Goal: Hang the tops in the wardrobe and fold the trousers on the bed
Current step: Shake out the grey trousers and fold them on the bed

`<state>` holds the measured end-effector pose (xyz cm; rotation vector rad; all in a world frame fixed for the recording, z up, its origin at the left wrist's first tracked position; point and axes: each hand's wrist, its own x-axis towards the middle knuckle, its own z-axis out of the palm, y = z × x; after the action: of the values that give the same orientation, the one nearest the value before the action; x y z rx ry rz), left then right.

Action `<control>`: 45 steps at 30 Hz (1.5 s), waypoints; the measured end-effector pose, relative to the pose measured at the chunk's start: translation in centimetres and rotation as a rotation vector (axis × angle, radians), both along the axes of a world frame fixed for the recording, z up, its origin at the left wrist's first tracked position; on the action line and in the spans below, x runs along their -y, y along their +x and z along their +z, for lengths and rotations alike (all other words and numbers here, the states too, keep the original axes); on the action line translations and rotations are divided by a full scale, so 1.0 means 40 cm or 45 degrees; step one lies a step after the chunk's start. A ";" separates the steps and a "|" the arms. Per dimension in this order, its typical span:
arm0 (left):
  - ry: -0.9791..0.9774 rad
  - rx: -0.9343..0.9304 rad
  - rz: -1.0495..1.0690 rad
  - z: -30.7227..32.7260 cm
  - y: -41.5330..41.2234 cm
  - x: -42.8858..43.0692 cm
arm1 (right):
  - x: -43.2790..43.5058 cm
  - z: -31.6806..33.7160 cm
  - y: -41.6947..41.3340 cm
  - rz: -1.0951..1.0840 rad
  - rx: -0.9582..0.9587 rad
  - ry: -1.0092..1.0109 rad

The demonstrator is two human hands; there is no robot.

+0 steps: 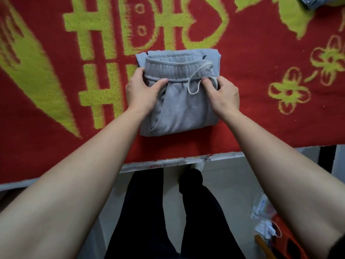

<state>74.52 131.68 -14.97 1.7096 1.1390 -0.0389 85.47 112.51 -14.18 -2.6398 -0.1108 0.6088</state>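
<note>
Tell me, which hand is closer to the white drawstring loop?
Right. The right hand is right at the drawstring loop on the grey trousers; the left hand grips their left edge, apart from it.

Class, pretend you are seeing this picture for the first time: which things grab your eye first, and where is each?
The bright red blanket with yellow-green motifs fills the upper half of the view. At its middle lies a folded pair of grey sweatpants, the white drawstring looping over the waistband. The left hand grips the bundle's left edge, the right hand its right edge.
</note>
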 end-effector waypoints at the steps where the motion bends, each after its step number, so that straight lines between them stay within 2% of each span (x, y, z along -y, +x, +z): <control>1: 0.012 -0.042 0.002 -0.014 0.011 -0.010 | -0.009 -0.009 0.009 -0.006 -0.021 -0.014; 7: 0.021 -0.240 0.038 -0.066 0.023 -0.026 | -0.028 -0.062 0.039 -0.083 -0.182 -0.101; 10: 0.270 -0.329 -0.063 -0.045 -0.025 0.002 | -0.016 -0.045 -0.005 -0.084 0.027 -0.095; 12: 0.620 -0.190 -0.262 -0.025 -0.069 0.019 | 0.013 -0.031 -0.042 0.177 0.327 -0.097; 14: 0.950 0.065 -0.542 -0.010 -0.109 0.037 | 0.051 -0.021 -0.080 0.506 0.554 -0.059; 16: 1.061 0.351 -0.876 -0.007 -0.147 0.062 | 0.088 -0.023 -0.124 0.758 0.617 0.043; 18: 1.020 0.403 -1.207 -0.011 -0.176 0.087 | 0.110 -0.029 -0.170 0.994 0.565 0.059; 21: 0.971 -0.044 -1.512 -0.028 -0.183 0.107 | 0.109 -0.044 -0.203 1.215 0.429 -0.182; 23: 0.959 -0.266 -1.523 -0.048 -0.162 0.112 | 0.080 -0.062 -0.190 1.225 0.391 -0.371; 28: 0.956 -0.388 -1.449 -0.082 -0.112 0.108 | 0.013 -0.115 -0.138 1.162 0.320 -0.583; 36: 0.756 -0.480 -1.578 -0.039 -0.089 0.093 | 0.039 -0.079 -0.144 1.143 0.201 -0.525; 41: 0.584 -0.419 -1.547 -0.007 -0.048 0.059 | 0.043 -0.048 -0.135 1.110 0.163 -0.567; 43: 0.627 -0.462 -1.556 -0.002 -0.052 0.062 | 0.030 -0.045 -0.133 1.104 0.127 -0.563; 45: 0.827 -0.500 -1.557 0.001 -0.082 0.085 | 0.018 -0.046 -0.132 1.104 0.062 -0.539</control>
<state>71.26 128.29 -14.95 2.8433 0.1669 -0.8626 80.20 111.80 -16.01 -2.9303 -1.3147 0.9026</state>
